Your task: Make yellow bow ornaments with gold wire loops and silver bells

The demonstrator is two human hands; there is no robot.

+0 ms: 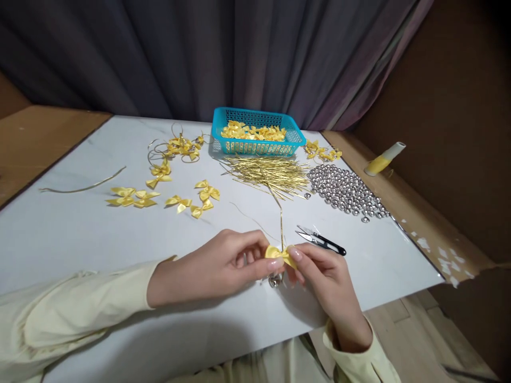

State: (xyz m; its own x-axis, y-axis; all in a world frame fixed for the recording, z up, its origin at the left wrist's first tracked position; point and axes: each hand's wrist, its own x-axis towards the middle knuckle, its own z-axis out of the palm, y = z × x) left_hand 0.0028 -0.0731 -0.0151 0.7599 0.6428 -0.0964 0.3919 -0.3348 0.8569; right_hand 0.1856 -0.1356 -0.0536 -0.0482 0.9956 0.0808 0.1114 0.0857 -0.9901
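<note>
Both hands meet low at the table's near edge, around six o'clock: the left hand [223, 266] and the right hand [323, 276] pinch a small yellow satin bow [279, 254] between their fingertips, one on each side. A gold twist tie [281, 226] rises from the bow towards twelve, and a silver bell [274, 280] hangs just beneath. Thread snips [321, 241] lie close by at two o'clock, silver bells [345, 191] farther out, a teal basket [255, 118] of bows at twelve
</note>
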